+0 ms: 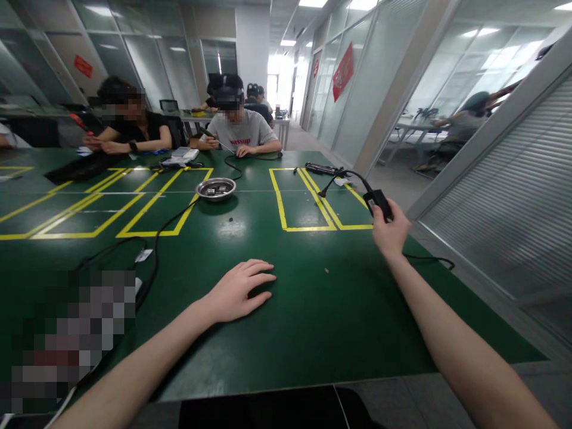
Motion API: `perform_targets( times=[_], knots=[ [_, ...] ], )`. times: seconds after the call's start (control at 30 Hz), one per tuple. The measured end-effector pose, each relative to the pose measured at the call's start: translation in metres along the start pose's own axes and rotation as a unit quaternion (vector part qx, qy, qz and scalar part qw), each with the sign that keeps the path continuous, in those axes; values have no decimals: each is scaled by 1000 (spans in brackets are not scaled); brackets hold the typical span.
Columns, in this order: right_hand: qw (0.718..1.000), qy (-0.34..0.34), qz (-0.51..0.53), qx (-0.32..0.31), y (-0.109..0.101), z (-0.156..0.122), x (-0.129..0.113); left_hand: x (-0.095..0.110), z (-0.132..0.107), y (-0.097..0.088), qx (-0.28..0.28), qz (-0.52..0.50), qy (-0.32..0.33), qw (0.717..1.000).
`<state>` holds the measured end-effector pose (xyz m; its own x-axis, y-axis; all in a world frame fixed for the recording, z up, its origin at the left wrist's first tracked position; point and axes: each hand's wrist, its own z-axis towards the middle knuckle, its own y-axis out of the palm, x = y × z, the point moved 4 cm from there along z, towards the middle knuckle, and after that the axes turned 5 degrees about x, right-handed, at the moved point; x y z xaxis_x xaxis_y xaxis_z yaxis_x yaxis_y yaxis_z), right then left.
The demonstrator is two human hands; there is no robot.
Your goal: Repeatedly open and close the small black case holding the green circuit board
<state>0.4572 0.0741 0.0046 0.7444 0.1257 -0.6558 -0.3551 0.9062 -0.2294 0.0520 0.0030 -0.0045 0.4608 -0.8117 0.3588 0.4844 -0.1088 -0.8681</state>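
Observation:
My right hand grips a black power adapter above the right part of the green table. One cord of the adapter arches left to a plug; another cord trails out to the right past my wrist, beyond the table's edge. My left hand lies palm down near the middle of the table. Its fingers are stretched and a little apart, with nothing in them.
Yellow tape outlines rectangles on the table. A steel bowl holds small metal parts. Black cables run along the left, by a blurred-out patch. A black folded tripod-like item lies at the far right. Two people work across the table.

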Motion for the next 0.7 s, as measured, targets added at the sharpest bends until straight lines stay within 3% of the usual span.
perform_targets(
  times=[0.17, 0.33, 0.47, 0.7],
  knots=[
    [993, -67, -98, 25, -15, 0, -7, 0, -1, 1, -5, -8, 0, 1000],
    [979, -92, -157, -87, -5, -8, -4, 1, -1, 0, -6, -10, -1, 1000],
    [967, -73, -190, -150, 8, -13, 4, 1, -1, 1, -7, -10, -4, 1000],
    [957, -33, -229, -177, 17, -12, 33, 1, -1, 2, -9, -6, -5, 1000]
  ],
)
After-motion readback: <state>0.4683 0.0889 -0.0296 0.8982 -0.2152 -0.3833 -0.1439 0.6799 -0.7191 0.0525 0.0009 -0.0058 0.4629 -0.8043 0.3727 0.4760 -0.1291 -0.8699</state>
